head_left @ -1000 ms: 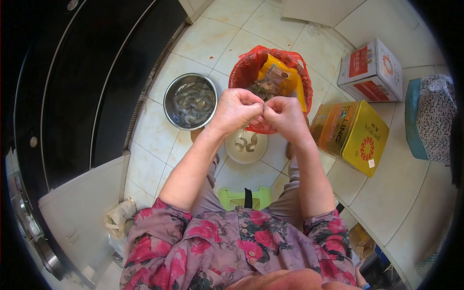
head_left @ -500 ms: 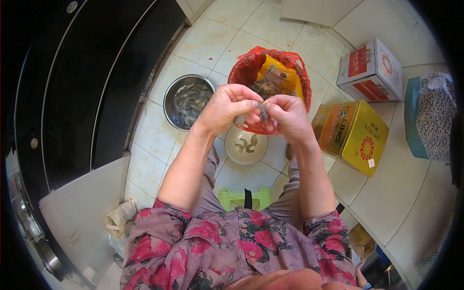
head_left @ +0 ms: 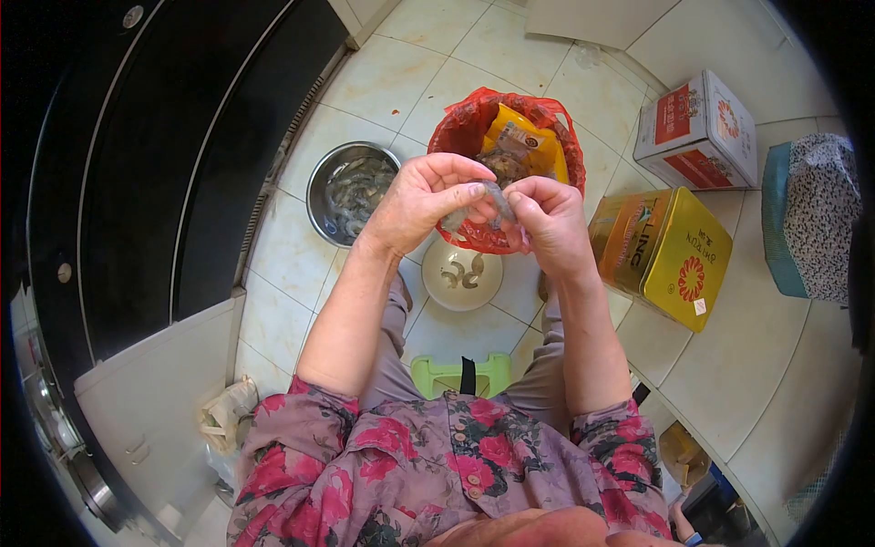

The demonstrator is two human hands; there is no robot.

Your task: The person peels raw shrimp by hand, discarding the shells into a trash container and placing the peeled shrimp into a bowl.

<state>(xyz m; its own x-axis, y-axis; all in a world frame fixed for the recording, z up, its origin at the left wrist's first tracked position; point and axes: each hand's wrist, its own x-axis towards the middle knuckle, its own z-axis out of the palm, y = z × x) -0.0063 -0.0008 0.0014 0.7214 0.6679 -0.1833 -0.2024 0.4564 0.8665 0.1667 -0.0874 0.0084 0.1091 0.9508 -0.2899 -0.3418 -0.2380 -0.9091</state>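
Observation:
Between my two hands is a grey raw shrimp, held above the near rim of a red-bagged bin. My left hand pinches it between thumb and fingers. From the other side, my right hand grips it with thumb and forefinger. Inside the bin lie a yellow packet and dark scraps. A steel bowl full of grey shrimp stands to the left. Below my hands, a white bowl holds several peeled shrimp.
Beside my right arm stand a yellow tin, a white and red box and a speckled cloth-covered thing. A green stool shows between my legs. Black cabinet fronts line the left.
My fingers have shifted slightly on the shrimp, and more of it shows between my hands. The view has moved a little; bowls and bin stay in place.

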